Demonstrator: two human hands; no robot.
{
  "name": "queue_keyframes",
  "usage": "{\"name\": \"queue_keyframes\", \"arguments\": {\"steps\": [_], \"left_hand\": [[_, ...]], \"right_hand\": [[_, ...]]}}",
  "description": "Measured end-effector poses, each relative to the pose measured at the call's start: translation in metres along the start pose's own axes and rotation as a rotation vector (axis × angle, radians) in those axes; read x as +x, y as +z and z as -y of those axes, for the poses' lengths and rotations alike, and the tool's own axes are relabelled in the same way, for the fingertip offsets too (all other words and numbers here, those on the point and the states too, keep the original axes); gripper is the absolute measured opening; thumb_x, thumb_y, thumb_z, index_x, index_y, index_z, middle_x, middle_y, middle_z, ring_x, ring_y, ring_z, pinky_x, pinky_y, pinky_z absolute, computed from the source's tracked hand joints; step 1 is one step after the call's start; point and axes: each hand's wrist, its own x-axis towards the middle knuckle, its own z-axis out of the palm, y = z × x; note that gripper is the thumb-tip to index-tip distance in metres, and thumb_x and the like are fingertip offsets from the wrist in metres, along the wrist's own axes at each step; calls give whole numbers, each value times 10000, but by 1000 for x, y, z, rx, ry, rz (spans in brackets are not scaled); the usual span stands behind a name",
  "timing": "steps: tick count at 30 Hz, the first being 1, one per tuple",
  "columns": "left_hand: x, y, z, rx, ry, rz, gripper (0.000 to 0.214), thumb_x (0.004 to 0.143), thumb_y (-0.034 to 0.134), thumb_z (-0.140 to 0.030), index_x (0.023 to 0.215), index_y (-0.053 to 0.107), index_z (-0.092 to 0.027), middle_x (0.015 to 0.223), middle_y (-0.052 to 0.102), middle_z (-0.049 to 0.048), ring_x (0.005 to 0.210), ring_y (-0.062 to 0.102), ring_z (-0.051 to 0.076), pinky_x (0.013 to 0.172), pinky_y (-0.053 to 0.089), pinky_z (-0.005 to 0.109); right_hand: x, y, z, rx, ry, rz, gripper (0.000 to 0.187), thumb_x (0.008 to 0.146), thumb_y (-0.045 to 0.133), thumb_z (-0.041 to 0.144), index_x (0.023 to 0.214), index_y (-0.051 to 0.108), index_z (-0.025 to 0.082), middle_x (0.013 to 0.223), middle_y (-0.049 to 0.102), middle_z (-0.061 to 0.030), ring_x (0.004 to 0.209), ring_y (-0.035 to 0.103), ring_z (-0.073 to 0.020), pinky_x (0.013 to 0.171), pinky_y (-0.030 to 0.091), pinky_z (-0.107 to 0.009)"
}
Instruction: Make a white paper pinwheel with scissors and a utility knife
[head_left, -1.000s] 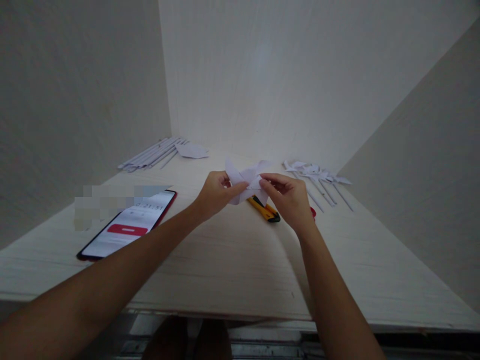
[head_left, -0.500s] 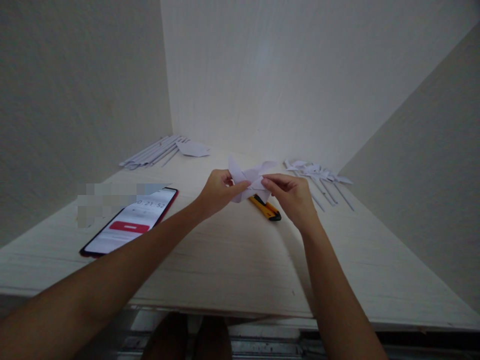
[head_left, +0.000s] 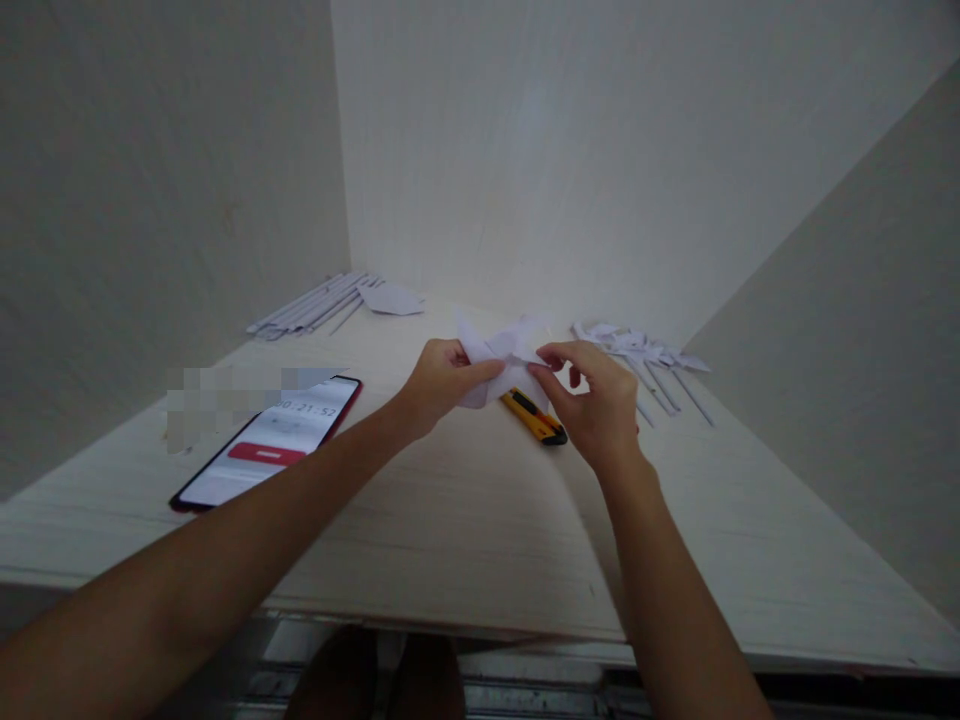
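Head cam: folded white paper pc. [head_left: 504, 346] is held above counter [head_left: 450, 530] at approx. ctr. of view, L hand [head_left: 441, 385] fingers gripping it at 9 o'clock, thumb on front face, R hand [head_left: 596, 395] fingers pinching its 3 o'clock edge. Ref. paper pc.: yellow cutter [head_left: 535, 417] at 5 o'clock, phone [head_left: 266, 455] w/ timer display at 8, rolled paper sticks [head_left: 311, 308] at 10, stick-mounted paper shapes [head_left: 637, 347] at 3.

The left forearm [head_left: 300, 500] partly hides the phone [head_left: 266, 453], the folded paper [head_left: 508, 346] the cutter [head_left: 536, 417]
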Motion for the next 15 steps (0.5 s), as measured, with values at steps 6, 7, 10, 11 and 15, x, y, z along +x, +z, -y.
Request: {"name": "queue_keyframes", "arguments": {"steps": [6, 7, 10, 11, 15], "left_hand": [[-1, 5, -1, -119, -67, 42, 179, 565, 714, -244, 696, 685, -126, 687, 678, 27, 639, 598, 123, 648, 455, 250], [-1, 6, -2, -151, -86, 59, 161, 570, 709, -231, 689, 683, -125, 680, 675, 27, 639, 596, 120, 654, 453, 247], [-2, 7, -5, -247, -146, 141, 85, 603, 677, -188, 652, 675, -118, 647, 660, 22, 609, 581, 106, 647, 445, 231], [-2, 7, -6, -280, -163, 177, 68, 616, 664, -180, 641, 672, -118, 632, 654, 19, 596, 576, 100, 639, 443, 223], [-2, 5, -7, -437, -192, 282, 56, 655, 619, -153, 638, 666, -128, 628, 649, 7, 588, 569, 82, 618, 442, 187]], "right_hand": [[-3, 9, 3, -97, 24, -127, 79, 774, 535, 184, 755, 607, 159, 622, 581, -5, 541, 507, -96, 522, 433, -228], [-3, 9, 3, -111, -18, -126, 98, 781, 520, 168, 792, 617, 155, 649, 600, -17, 571, 527, -104, 545, 445, -232], [-4, 6, 2, -127, -162, -102, 180, 802, 481, 127, 891, 635, 153, 771, 650, -58, 717, 579, -134, 652, 473, -260], [-4, 5, 2, -123, -197, -91, 200, 805, 474, 121, 914, 637, 160, 805, 655, -65, 756, 584, -141, 680, 476, -268], [-4, 1, -2, -94, -278, -52, 265, 805, 466, 106, 1006, 625, 172, 878, 650, -81, 821, 587, -150, 729, 482, -284]]}}
